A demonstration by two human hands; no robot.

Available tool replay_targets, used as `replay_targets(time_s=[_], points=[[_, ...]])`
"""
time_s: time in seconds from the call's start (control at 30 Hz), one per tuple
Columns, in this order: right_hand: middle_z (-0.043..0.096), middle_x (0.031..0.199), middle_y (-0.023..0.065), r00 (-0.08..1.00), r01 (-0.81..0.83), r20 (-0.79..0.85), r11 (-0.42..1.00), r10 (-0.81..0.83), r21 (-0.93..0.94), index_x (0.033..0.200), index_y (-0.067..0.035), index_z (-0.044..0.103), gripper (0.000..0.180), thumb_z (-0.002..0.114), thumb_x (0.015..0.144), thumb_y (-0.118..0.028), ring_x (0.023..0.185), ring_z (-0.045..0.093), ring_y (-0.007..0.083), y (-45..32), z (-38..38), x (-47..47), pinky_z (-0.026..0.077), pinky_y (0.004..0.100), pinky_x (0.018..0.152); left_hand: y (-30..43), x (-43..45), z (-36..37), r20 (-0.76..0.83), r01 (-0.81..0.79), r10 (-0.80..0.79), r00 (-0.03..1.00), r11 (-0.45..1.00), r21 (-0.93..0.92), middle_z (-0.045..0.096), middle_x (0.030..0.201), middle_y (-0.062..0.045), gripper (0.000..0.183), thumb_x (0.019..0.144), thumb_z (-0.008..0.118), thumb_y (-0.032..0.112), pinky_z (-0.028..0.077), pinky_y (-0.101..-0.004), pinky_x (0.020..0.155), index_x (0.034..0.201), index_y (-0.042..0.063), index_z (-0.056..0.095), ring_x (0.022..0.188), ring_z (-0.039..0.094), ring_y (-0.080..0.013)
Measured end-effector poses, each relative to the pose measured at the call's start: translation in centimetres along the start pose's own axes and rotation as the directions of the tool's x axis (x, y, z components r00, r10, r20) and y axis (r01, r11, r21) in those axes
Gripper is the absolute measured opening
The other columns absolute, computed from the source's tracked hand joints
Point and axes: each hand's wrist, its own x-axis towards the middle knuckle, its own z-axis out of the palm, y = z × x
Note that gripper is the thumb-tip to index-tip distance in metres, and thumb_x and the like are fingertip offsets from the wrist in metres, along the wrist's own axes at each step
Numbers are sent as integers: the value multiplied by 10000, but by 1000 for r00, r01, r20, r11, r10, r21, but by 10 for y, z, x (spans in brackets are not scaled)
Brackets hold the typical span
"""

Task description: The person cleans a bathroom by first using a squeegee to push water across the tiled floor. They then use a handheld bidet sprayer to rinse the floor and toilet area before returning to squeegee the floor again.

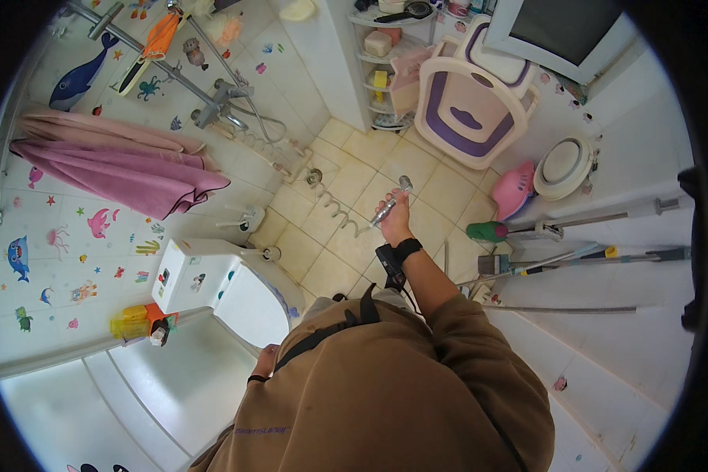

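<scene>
My right hand (396,217) grips the handle of a chrome handheld bidet sprayer (405,182), its head pointing away from me above the tiled floor (354,174). A clear coiled hose (337,209) runs from the sprayer's lower end back toward the left wall. A black device (390,264) hangs by my right wrist, below a black wristband. Mostly hidden by my brown top, my left hand (266,359) hangs low at my side near the white toilet (253,301), whose lid is down. Its fingers cannot be made out.
Pink towels (135,165) hang on the left, below a shower mixer (215,106). Ahead stand a corner shelf (377,59) and a folded pink-and-purple baby tub (478,153). Along the right wall are basins (512,190), a green-headed brush (482,231) and several long-handled cleaning tools (557,264).
</scene>
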Motion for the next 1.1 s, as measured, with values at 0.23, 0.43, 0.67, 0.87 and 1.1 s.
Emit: replay_targets(time_s=[0.23,0.43,0.67,0.87,1.1], points=[[516,857,15,997,-67,-13,973,72,223,1095,-161,502,407,416,1045,-555,732,514,202,24,-27,6,464,379,688,76,26,-16,138,-36,39,990,999,-25,729,1008,-104,295,1012,618,263,540,-309,803,1145,2,650,887,664,-168],[494,808,-3,884,399,-411,816,-222,418,1022,-166,484,311,435,1064,-470,684,476,189,-22,-121,-3,446,379,654,112,91,-74,260,39,-55,964,997,66,723,1022,-108,343,1017,606,300,534,-305,820,1182,1,640,897,660,-173],[478,819,5,713,606,-634,719,-301,340,1010,-144,470,335,443,1056,-475,678,474,180,-1,-131,-62,449,366,635,170,236,-176,435,-213,19,900,891,401,687,882,-106,287,1025,522,209,554,-343,730,1189,2,634,776,657,-192],[485,827,1,568,754,-644,637,-512,159,1066,-144,480,362,376,1081,-491,694,472,163,32,-99,-111,436,332,652,272,364,-238,397,-169,79,914,966,196,669,839,-105,235,1023,492,170,580,-338,661,1115,8,636,714,661,-198],[497,835,8,587,736,-652,652,-480,183,1103,-145,480,380,393,1067,-514,688,481,175,65,-80,-138,447,356,649,364,408,-214,460,-288,161,873,932,220,675,865,-109,245,1004,472,132,563,-326,694,1137,-4,627,750,669,-201]])
